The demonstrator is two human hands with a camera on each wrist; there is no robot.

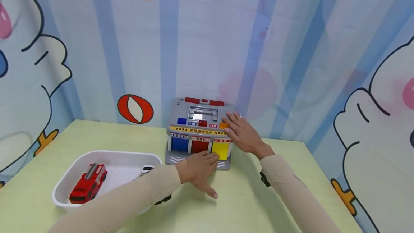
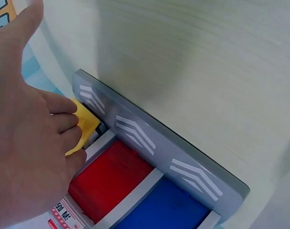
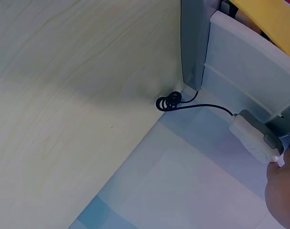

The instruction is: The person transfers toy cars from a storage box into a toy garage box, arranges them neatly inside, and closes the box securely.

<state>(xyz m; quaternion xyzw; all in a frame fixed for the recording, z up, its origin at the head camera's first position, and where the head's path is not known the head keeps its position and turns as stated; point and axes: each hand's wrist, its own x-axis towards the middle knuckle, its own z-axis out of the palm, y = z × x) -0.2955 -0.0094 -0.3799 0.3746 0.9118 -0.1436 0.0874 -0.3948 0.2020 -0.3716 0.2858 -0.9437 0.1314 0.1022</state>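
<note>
- Station (image 1: 200,130): upright at the far side of the desk (image 1: 239,197), near the curtain (image 1: 207,46).
- Left grip (image 1: 200,170): spread, thumb well out, fingertips at the yellow door (image 1: 221,151).
- Right grip (image 1: 244,134): loosely spread on the roof's right side, beside the orange button (image 1: 223,125).
- Probably light, stiff, slick plastic that could slide; best steadied by the roof's sides. The thin door looks the fragile part.
- Behind that door, something black and white, too covered to identify.
- Tub (image 1: 119,168): holds a red truck (image 1: 88,183) and a car (image 1: 147,169), partly hidden by the left sleeve (image 1: 129,197).
</note>
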